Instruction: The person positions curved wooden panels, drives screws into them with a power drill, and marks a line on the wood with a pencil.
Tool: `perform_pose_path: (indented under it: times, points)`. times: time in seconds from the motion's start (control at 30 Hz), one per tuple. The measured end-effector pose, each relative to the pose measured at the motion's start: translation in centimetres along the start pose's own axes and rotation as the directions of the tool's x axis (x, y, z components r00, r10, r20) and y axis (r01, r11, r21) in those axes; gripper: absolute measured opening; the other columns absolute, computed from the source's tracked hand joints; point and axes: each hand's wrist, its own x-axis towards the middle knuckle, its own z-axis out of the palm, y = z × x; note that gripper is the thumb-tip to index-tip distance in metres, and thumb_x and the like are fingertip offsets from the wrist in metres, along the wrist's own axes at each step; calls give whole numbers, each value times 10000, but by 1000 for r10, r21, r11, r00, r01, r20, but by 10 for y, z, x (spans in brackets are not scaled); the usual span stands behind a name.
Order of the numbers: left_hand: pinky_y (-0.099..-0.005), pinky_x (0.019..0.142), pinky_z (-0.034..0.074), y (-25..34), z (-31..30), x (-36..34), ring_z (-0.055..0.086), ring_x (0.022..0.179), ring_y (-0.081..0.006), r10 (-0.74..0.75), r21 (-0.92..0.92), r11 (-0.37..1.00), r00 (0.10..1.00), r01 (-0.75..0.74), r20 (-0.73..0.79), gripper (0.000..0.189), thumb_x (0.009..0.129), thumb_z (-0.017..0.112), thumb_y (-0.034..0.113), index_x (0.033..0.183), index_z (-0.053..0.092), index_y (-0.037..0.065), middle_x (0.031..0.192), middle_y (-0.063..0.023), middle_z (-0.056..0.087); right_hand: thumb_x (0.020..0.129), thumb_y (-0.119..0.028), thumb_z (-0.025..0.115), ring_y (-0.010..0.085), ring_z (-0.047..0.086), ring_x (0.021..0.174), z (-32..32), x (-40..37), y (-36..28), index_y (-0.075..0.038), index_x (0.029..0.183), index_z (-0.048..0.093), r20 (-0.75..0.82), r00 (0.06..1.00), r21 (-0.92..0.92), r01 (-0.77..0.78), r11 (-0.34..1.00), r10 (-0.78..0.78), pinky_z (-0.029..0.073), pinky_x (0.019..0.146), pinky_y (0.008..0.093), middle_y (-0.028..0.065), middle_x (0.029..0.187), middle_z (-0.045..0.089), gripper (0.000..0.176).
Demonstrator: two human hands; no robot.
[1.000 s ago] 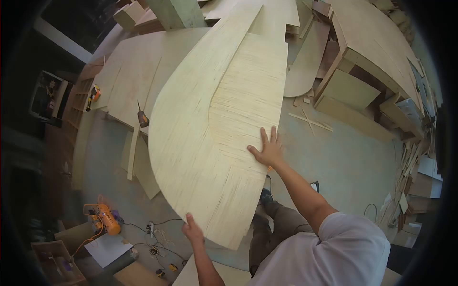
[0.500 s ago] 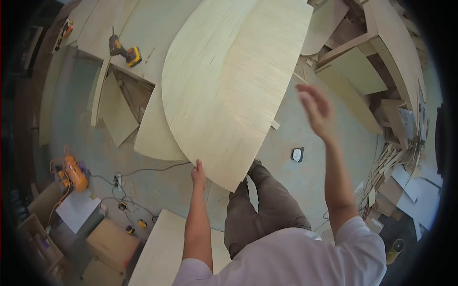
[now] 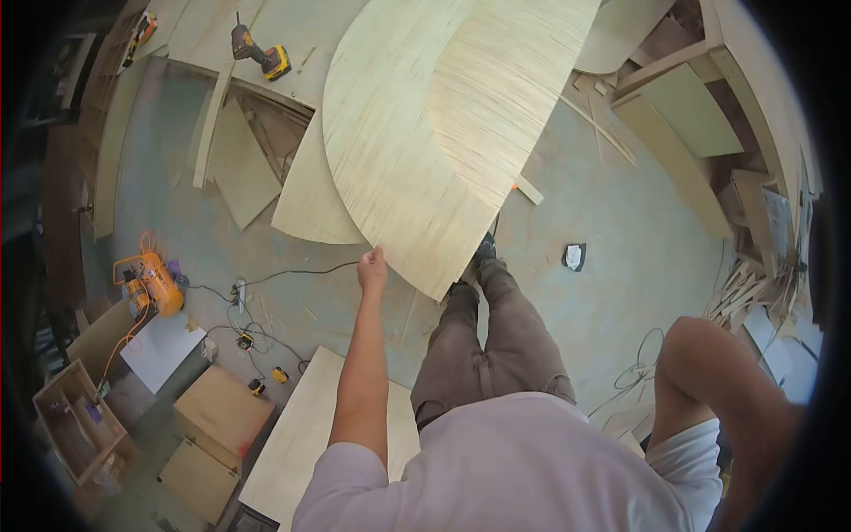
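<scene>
A large curved plywood sheet (image 3: 390, 151) with pale grain fills the upper middle of the view, its narrow end pointing towards my legs. My left hand (image 3: 372, 271) is closed on the sheet's lower left edge, fingers pinching the rim. Beneath it, a second curved plywood piece (image 3: 310, 199) sticks out on the left. My right arm (image 3: 722, 372) is bent sharply at the lower right, with the forearm raised close to the camera. The right hand itself lies outside the visible picture.
A cordless drill (image 3: 260, 51) lies on the workbench (image 3: 306, 25) at the upper left. An orange air compressor (image 3: 160, 282) stands on the floor among cables. Cardboard boxes (image 3: 222, 417) sit at the lower left. A wooden frame (image 3: 753, 106) and scrap strips (image 3: 743, 293) line the right side.
My right hand has left the space beside the sheet, and that arm is now folded up towards the camera. The left hand still grips the edge. The whole view has shifted slightly.
</scene>
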Motion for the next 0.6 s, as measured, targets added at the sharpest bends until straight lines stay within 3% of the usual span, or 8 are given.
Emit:
perform_pose_path:
  times: [0.03,0.1,0.13,0.23,0.27,0.37,0.47,0.6]
  points:
    - [-315,589,470,1,0,-5,556,610,-157,-138,-235,958,983,163,120,466,901,577,478,1088,586,51,798,-53,625,908,-36,554,213,596,869,4,-6,1,-19,1074,562,-44,996,3,-78,997,78,477,774,308,118,985,626,168]
    - [-253,474,402,65,-14,-59,436,494,-79,-304,-562,645,849,518,433,459,909,572,489,1091,564,67,704,-5,551,899,-8,557,208,595,845,30,-32,10,-29,1059,561,-113,923,68,-362,930,367,480,754,301,110,966,624,161]
    - [-233,451,361,80,-9,-76,396,476,-64,-268,-608,579,831,543,487,465,918,544,506,1084,562,73,683,6,525,895,6,558,205,595,833,54,-53,14,-34,1051,560,-93,830,140,-536,832,550,481,744,297,107,957,622,161]
    - [-191,412,282,117,9,-123,321,448,-36,-157,-682,434,795,589,587,519,936,454,566,1080,555,78,643,30,472,880,-14,609,179,603,811,164,-156,-1,-17,1023,576,237,284,198,-950,240,929,488,708,311,101,906,629,146]
    - [-188,418,283,129,14,-141,327,456,-39,-130,-685,434,794,585,594,556,939,420,591,1089,553,72,644,33,470,887,-65,635,164,605,765,199,-204,-15,-10,984,598,371,190,84,-982,171,909,492,673,300,90,846,635,118]
    - [-182,471,298,130,39,-184,346,518,-40,8,-663,569,803,487,596,656,941,323,642,1132,540,53,672,36,449,856,-103,655,185,627,651,255,-271,-80,-12,935,617,408,-97,219,-955,-201,908,502,618,326,109,710,625,126]
    - [-178,553,312,125,51,-215,361,611,-42,133,-654,656,795,378,592,706,947,277,649,1186,520,31,721,36,422,861,-107,656,147,626,644,263,-285,-105,-10,926,602,425,-251,271,-882,-386,870,502,587,304,71,700,623,129]
    - [-186,656,329,125,54,-221,369,704,-49,235,-604,753,751,260,617,725,959,252,631,1274,472,17,869,17,432,858,-101,655,121,631,659,259,-314,-91,-12,930,592,641,-343,315,-699,-643,687,504,560,270,38,724,626,131]
